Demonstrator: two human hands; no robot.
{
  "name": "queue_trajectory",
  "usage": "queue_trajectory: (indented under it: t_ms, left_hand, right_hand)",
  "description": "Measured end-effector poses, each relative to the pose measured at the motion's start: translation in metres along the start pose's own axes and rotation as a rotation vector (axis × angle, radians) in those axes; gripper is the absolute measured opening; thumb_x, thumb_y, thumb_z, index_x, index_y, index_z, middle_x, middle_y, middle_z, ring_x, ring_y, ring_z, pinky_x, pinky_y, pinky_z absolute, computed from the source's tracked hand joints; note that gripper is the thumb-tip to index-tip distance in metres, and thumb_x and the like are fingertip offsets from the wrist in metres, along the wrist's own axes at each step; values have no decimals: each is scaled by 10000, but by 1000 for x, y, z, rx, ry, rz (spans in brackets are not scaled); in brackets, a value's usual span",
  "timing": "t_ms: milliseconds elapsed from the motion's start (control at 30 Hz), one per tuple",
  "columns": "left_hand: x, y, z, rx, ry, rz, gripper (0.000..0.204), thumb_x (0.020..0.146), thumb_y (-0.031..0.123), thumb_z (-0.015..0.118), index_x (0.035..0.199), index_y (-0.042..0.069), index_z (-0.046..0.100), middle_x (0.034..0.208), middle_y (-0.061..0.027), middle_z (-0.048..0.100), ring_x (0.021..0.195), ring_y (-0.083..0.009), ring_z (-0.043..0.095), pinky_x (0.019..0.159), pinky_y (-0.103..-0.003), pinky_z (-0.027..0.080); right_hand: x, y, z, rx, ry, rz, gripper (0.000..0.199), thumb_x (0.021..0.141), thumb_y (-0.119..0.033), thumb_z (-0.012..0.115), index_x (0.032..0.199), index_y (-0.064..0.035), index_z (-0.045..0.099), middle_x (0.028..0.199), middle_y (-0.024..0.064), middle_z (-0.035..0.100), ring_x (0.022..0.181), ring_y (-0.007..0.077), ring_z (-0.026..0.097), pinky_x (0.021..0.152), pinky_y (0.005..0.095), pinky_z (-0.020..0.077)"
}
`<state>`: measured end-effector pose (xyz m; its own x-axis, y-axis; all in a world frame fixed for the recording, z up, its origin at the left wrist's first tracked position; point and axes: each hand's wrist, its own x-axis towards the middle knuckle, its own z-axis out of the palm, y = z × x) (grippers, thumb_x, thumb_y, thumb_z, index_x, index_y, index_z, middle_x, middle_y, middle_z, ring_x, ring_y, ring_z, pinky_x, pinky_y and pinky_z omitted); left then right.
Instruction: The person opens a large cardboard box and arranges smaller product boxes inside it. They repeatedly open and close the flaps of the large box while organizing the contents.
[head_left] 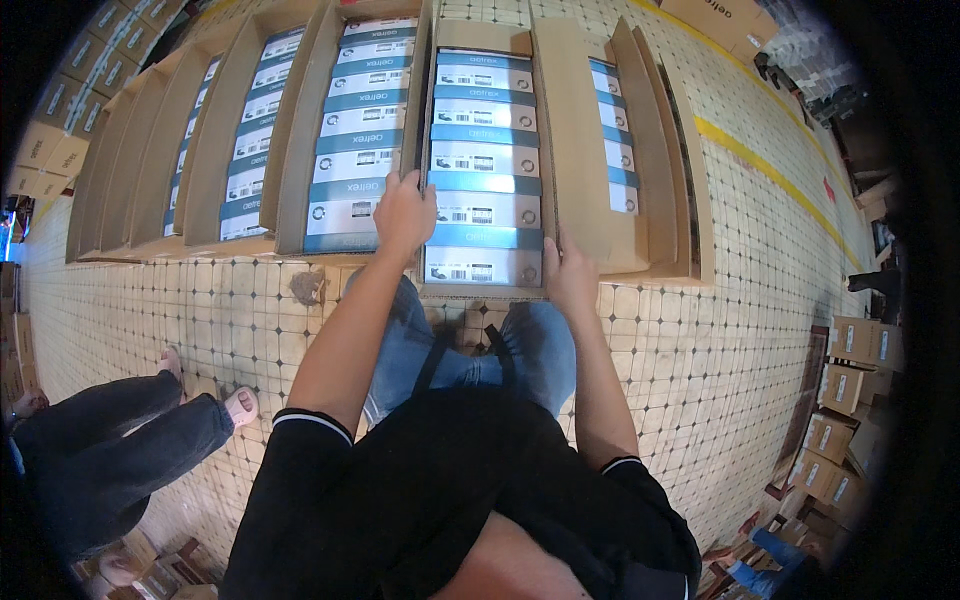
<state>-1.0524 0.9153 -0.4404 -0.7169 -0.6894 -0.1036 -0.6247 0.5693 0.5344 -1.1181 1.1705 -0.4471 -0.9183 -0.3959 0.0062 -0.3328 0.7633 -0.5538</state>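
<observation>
In front of me stands an open cardboard carton [483,38] with a single row of white and blue shoeboxes [484,160] packed inside. My left hand [404,215] is closed on the upper left edge of this carton, beside the neighbouring carton's shoeboxes. At the near right corner, my right hand [569,277] is closed around the right edge. Both palms face inward, and some of the fingertips are hidden behind the cardboard. A raised cardboard flap [568,150] stands along the carton's right side.
More open cartons [150,190] of shoeboxes line up on both sides. Closed brown boxes [60,125] are stacked at far left, others [835,430] at right. A person in dark trousers [130,435] stands at left on the tiled floor [700,380]. Yellow lines [760,155] cross the floor.
</observation>
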Motion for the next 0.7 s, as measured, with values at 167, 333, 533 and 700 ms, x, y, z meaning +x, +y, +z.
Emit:
queue_trajectory:
  t_ms: [167,333,533,700]
  left_hand:
    - [6,5,-2,14,-33,-29,417,930,295,590,1274,61,610,1272,-195,553,1056,-407,633,896,-506,506]
    - [50,20,-4,-4,-68,-55,419,940,331,547,1210,23,634,1142,-226,627,1069,-414,615,925,-506,483]
    - [60,21,6,-17,24,11,322,980,269,502,1004,-21,641,1020,-263,620,920,-445,643,833,-530,511]
    - [59,22,9,-15,-27,-39,294,993,244,492,996,-18,624,1001,-256,609,862,-441,647,777,-527,522]
  right_hand:
    - [1,-2,2,-67,77,-79,439,978,-300,556,1348,-64,560,1109,285,658,961,478,643,833,527,523]
    - [0,-11,-4,-43,-45,40,436,979,-296,562,1353,-71,551,1076,280,669,973,458,649,830,519,520]
    - [40,-46,-25,-26,86,-108,479,990,-320,575,1355,-13,520,1163,237,628,1017,365,638,851,465,522]
    - [217,-87,10,1360,-471,253,464,1048,-361,453,1375,-32,460,1199,131,583,1083,239,603,952,398,498]
